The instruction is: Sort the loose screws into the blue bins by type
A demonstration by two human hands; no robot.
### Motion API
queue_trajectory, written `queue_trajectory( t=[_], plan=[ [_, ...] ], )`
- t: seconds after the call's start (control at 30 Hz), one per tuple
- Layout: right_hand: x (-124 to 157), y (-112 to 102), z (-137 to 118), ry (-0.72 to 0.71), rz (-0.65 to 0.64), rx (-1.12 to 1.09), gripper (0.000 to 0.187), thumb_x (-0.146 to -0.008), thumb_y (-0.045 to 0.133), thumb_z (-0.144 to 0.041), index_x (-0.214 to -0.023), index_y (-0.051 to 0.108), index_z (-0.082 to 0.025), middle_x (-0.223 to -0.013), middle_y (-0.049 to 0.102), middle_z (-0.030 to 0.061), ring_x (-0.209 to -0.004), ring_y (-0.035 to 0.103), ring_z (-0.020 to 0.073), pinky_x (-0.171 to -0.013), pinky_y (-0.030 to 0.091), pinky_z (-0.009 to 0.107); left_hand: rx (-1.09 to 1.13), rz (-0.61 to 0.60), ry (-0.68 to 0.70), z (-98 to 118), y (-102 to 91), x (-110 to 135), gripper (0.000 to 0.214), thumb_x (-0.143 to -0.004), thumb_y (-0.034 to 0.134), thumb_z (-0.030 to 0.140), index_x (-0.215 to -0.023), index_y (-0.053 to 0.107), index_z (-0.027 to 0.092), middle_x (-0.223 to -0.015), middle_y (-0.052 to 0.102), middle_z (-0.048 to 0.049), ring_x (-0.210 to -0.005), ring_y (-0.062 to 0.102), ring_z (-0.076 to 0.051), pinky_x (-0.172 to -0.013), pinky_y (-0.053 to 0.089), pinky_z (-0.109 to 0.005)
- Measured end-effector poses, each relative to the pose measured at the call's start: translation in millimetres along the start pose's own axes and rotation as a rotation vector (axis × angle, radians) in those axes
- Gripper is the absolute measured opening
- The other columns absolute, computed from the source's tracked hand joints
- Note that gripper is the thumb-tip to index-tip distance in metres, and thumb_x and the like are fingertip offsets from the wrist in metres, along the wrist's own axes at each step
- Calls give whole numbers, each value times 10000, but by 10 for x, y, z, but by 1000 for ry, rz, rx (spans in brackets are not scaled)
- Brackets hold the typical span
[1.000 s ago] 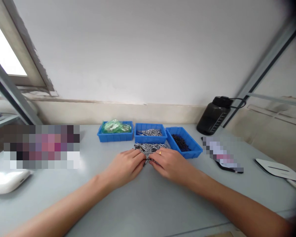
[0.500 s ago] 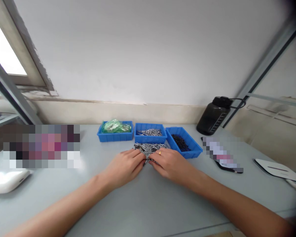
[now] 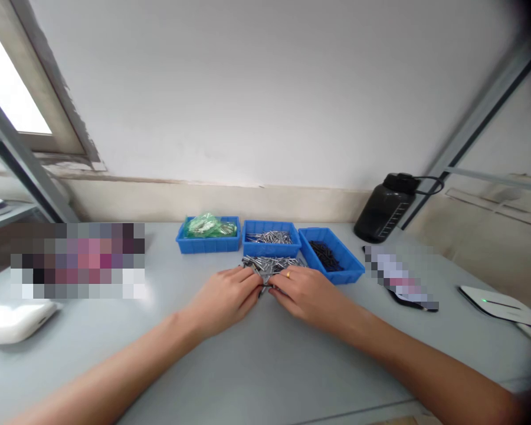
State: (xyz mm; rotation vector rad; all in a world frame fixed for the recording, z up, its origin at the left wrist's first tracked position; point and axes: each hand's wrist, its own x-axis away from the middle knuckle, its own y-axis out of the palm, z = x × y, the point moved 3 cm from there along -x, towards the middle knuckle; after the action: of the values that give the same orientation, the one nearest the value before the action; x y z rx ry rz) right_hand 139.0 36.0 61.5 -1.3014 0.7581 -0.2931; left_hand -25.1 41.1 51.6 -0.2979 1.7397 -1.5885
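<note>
- The left hand [image 3: 228, 295] lies low over the counter [image 3: 248, 366], knuckles up, its fingers drawn together and pointing in toward the other hand; its finger pads are hidden, so I cannot tell whether it pinches anything.
- The right hand [image 3: 312, 298] mirrors it from the other side, fingers curled and close together, a gold ring [image 3: 288, 274] on one of them; what its pads press on cannot be made out either.
- The two hands are near each other, and in the narrow gap between their fingertips shows a thin dark piece [image 3: 266, 286], too small to identify.
- A loose pile of silver metal pins [image 3: 277, 264] lies on the counter just beyond both hands, its near edge partly hidden by their fingers.
- Beyond that pile stands the middle blue tray [image 3: 271, 250], holding more silver pins [image 3: 272, 237].
- Beyond the left hand is the left blue tray [image 3: 209, 245], with a green plastic bag [image 3: 207, 225] in it.
- Beyond the right hand, set at an angle, is the right blue tray [image 3: 351, 274], with dark screw-like pieces [image 3: 325, 257] inside.
- Farther out past the right hand stands a black bottle [image 3: 384, 212].
- Well to the left of the left hand rests a white rounded object [image 3: 17, 323].
</note>
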Motion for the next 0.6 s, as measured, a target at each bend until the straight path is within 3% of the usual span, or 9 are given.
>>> queue_trajectory(
  t=[0.6],
  plan=[
    [7,-9,-17,7,-15,2,150,-911,474,-231,-828,584,-173,-743,610,16,-726,570,172,-676,437,295,-1,2,-5,-5,-13,2,201,-941,370,232,-855,544,176,-752,578,-14,-691,561,-157,-605,434,-267]
  ],
)
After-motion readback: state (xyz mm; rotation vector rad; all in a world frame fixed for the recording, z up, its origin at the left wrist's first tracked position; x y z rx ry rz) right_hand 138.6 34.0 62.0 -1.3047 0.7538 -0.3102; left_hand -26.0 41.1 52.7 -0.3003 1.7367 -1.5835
